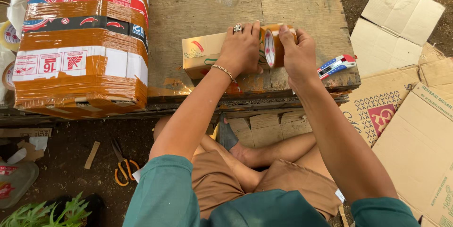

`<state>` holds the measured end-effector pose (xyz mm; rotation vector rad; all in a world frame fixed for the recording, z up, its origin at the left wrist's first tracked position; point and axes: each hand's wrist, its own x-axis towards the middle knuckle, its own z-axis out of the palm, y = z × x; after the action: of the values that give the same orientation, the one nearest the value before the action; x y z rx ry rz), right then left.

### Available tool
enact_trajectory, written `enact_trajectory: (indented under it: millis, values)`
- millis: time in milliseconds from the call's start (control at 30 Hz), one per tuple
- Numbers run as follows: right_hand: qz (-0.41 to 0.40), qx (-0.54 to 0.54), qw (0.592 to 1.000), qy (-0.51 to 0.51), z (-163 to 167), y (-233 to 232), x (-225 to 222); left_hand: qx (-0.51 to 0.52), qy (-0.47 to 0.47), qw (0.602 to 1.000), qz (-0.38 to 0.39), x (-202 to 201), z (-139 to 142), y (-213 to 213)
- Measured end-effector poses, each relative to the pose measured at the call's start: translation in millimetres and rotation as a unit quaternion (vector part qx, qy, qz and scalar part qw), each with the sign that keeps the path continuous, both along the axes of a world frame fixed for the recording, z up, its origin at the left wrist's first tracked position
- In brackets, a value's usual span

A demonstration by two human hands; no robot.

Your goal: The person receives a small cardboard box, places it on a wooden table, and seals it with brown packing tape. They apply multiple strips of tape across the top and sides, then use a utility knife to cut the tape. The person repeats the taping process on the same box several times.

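A: What are the hands doing?

B: The left hand [241, 48] lies flat on a small cardboard box [203, 53], fingers spread over its right end, pressing it down on the wooden tabletop [207, 8]. There is a ring on one finger and a bracelet at the wrist.

A: And the other?

B: The right hand [297, 52] is curled around a roll of brown tape [272, 45], holding it on edge, right against the box's right end, in the upper middle of the frame.

A: What else is on the tabletop?

B: A box cutter [336, 65] in red, white and blue lies just beside the right hand, near the tabletop's right edge. At the upper left stands a large parcel [82, 43], wrapped all round in brown tape.

A: And lower down?

B: Orange-handled scissors [123, 166] lie on the dirt floor at the lower left, well apart from the hands. Flattened cardboard sheets [401, 109] cover the ground on the right side. The person sits cross-legged in brown shorts and teal sleeves, at the bottom of the frame.
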<state>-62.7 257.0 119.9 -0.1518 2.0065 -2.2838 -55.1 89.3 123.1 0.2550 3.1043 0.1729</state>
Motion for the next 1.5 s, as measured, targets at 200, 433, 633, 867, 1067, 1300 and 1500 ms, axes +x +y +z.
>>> enact_trajectory:
  millis: [200,433,633,867,1067,1300,1500]
  values:
    - [-0.04,-0.004,0.996,-0.076,-21.1,11.2,62.9,-0.025,0.034,0.999,-0.007,3.9,-6.2,3.7]
    - [-0.063,-0.034,0.997,-0.041,-55.5,13.1,90.7,-0.021,-0.011,1.0,-0.003,20.3,0.2,8.4]
    - [-0.07,-0.032,0.995,-0.063,-82.6,3.8,109.6,-0.039,-0.004,0.999,-0.017,23.0,-0.1,9.4]
    - [-0.061,0.011,0.995,-0.075,-48.5,18.7,106.0,0.033,-0.161,0.984,-0.07,1.8,14.3,3.6]
    - [0.008,-0.015,0.994,-0.107,2.5,25.3,93.4,0.11,-0.36,0.924,-0.06,-27.3,3.4,-11.6]
    - [0.007,0.079,0.986,-0.149,39.9,-0.6,48.0,0.132,-0.208,0.966,-0.083,-34.6,3.6,-33.6]
    - [0.032,0.041,0.984,-0.17,42.4,-6.5,31.2,0.037,0.066,0.995,-0.061,58.0,5.0,-14.4]
